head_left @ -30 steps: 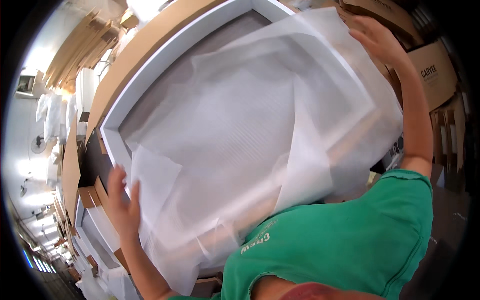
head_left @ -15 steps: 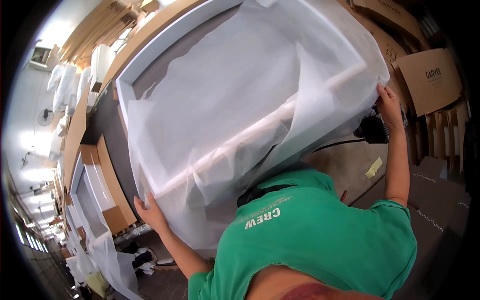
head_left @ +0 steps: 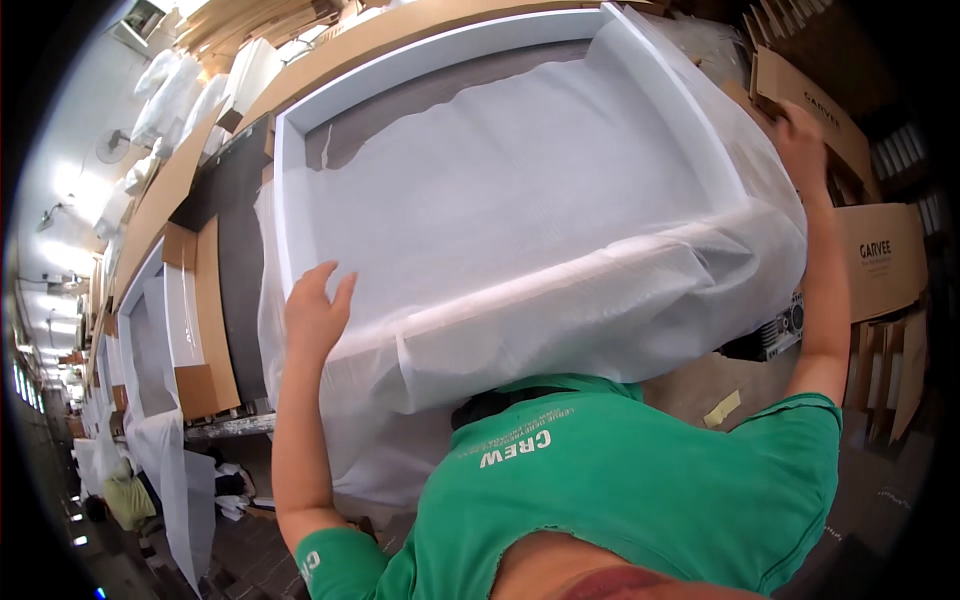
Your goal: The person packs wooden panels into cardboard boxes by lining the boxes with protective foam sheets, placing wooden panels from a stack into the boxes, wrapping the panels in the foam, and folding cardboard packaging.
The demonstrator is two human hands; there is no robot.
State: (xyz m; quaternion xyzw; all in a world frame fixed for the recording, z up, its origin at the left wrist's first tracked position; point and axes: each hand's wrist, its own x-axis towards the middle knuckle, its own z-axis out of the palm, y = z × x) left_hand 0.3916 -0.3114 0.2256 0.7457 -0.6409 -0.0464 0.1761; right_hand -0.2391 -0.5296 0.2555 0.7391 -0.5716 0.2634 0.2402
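Note:
A large white rectangular frame (head_left: 430, 55) with raised sides lies in front of me, its dark inner surface (head_left: 440, 90) showing along the far side. A thin, translucent white packing sheet (head_left: 480, 190) covers most of the inside and drapes over the near and right sides. My left hand (head_left: 318, 300) is over the frame's near left corner, fingers spread and nothing in them. My right hand (head_left: 803, 145) reaches out past the right side, close to the sheet's edge and a cardboard box (head_left: 820, 110). Its fingers are bent and blurred, so any grip is unclear.
Another cardboard box (head_left: 880, 260) stands at the right, above upright cardboard pieces (head_left: 885, 375). Further left along the bench are a second white frame (head_left: 150, 330) and a cardboard tray (head_left: 205, 310). A person in a yellowish top (head_left: 128, 500) is at the far lower left.
Both hands have moved farther away from me, and the left has come off the near left corner's edge. The sheet has slid toward me, baring more of the frame's far and right sides.

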